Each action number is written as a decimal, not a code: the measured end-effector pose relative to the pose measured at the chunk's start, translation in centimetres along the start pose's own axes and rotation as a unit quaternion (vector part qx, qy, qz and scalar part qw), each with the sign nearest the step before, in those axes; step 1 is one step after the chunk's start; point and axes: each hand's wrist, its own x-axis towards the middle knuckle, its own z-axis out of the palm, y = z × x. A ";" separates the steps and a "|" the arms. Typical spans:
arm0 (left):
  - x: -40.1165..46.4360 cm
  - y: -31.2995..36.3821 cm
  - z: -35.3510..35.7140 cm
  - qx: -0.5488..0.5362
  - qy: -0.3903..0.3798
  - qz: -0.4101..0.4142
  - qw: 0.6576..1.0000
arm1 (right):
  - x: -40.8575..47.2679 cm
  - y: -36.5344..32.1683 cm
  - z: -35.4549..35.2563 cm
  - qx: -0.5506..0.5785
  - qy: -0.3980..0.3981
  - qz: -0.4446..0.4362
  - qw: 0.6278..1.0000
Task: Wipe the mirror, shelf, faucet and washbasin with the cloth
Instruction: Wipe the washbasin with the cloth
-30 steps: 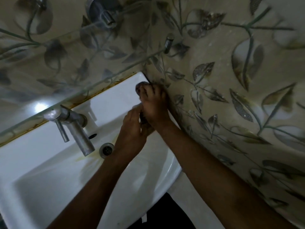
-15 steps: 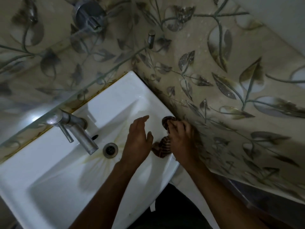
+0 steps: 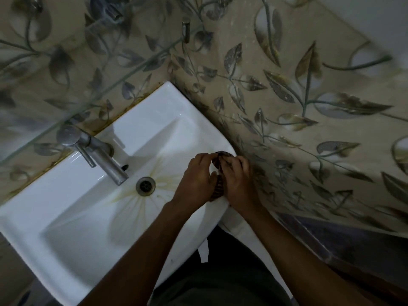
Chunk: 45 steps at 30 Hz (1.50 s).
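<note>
A white washbasin fills the lower left, with a steel faucet at its back and a drain ringed by yellow stains. A dark striped cloth lies bunched on the basin's right rim. My right hand grips the cloth against the rim beside the wall. My left hand pinches the cloth's upper end with its fingertips. A glass shelf hangs above the faucet. No mirror shows in the frame.
Leaf-patterned tiles cover the wall close to the right of my hands. A metal shelf bracket sticks out of the wall at the top. My dark clothing fills the space below the basin's front edge.
Both hands and the cloth slid from the basin's back right corner along the right rim toward the front. My left hand, open half a second ago, now pinches the cloth.
</note>
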 end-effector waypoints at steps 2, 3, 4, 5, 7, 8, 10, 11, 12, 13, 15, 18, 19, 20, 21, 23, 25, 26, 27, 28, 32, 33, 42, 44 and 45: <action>-0.6 0.1 -0.1 -0.008 0.003 -0.011 1.000 | 1.0 0.3 0.4 -0.001 0.005 0.002 1.000; -0.9 0.0 -0.2 -0.012 0.006 -0.020 1.000 | 1.7 0.4 0.5 -0.003 0.004 0.003 1.000; -1.3 -0.2 -0.4 -0.015 0.009 -0.027 0.999 | 2.4 0.5 0.6 -0.004 0.002 0.005 1.000; -1.7 -0.4 -0.6 -0.017 0.011 -0.033 0.999 | 2.9 0.6 0.6 -0.005 -0.001 0.006 1.000; -2.8 -1.0 -0.8 -0.017 0.012 -0.037 0.999 | 2.3 0.4 0.1 -0.008 -0.014 0.010 1.000; -3.3 -1.2 -0.9 -0.015 0.010 -0.035 0.999 | 1.4 0.1 -0.2 -0.005 -0.016 0.010 1.000; -4.7 -1.8 -1.1 -0.012 0.004 -0.033 0.999 | -1.4 -1.0 -0.9 0.003 -0.025 0.009 1.000; -5.4 -2.0 -1.3 -0.014 -0.003 -0.033 0.999 | -3.0 -1.7 -1.3 0.010 -0.036 0.006 0.999; -6.3 -2.3 -1.4 -0.014 -0.010 -0.031 0.999 | -4.3 -2.4 -1.8 0.018 -0.045 -0.002 0.999; -7.3 -2.6 -1.6 -0.013 -0.017 -0.029 0.999 | -5.3 -2.8 -2.1 0.024 -0.047 -0.012 0.999; -9.1 -3.2 -1.8 -0.017 -0.023 -0.032 0.999 | -5.9 -2.7 -2.0 0.031 -0.040 -0.016 0.999; -11.0 -4.0 -2.0 -0.031 -0.018 -0.045 0.998 | -4.1 -1.4 -1.3 0.000 -0.031 -0.015 0.999; -11.3 -4.2 -2.0 -0.034 -0.017 -0.046 0.998 | -3.4 -1.1 -1.0 -0.013 -0.035 -0.009 0.999; -11.6 -4.5 -2.0 -0.036 -0.014 -0.046 0.998 | -2.9 -0.9 -0.7 -0.026 -0.043 -0.003 0.999; -11.7 -4.6 -2.0 -0.036 -0.011 -0.045 0.998 | -2.8 -1.0 -0.6 -0.037 -0.053 0.002 0.998; -12.0 -4.8 -2.1 -0.037 -0.004 -0.050 0.998 | -3.3 -1.8 -0.8 -0.050 -0.066 0.001 0.997; -12.4 -4.7 -2.1 -0.042 0.009 -0.059 0.997 | -4.8 -3.3 -1.1 -0.050 -0.071 -0.014 0.996; -12.6 -4.7 -2.0 -0.046 0.018 -0.064 0.997 | -5.6 -4.2 -1.2 -0.042 -0.077 -0.032 0.996; -12.8 -4.7 -1.9 -0.050 0.027 -0.072 0.996 | -6.3 -5.1 -1.3 -0.028 -0.091 -0.060 0.994; -13.1 -4.6 -1.7 -0.054 0.035 -0.083 0.995 | -7.0 -5.8 -1.3 -0.015 -0.110 -0.099 0.989; -14.9 -4.1 -0.8 -0.058 0.062 -0.125 0.989 | -6.1 -4.8 -0.6 0.015 -0.110 -0.188 0.976; -15.6 -3.9 -0.5 -0.056 0.072 -0.131 0.987 | -5.4 -4.2 -0.5 0.019 -0.091 -0.176 0.980; -20.4 -1.7 2.8 -0.055 0.170 -0.202 0.963 | -6.7 -4.6 -0.1 0.039 -0.116 -0.196 0.973; -21.3 -1.4 3.3 -0.058 0.209 -0.221 0.951 | -7.8 -6.6 -0.2 0.053 -0.158 -0.250 0.954; -21.8 -1.4 3.5 -0.057 0.231 -0.229 0.944 | -8.2 -7.7 -0.2 0.070 -0.179 -0.281 0.940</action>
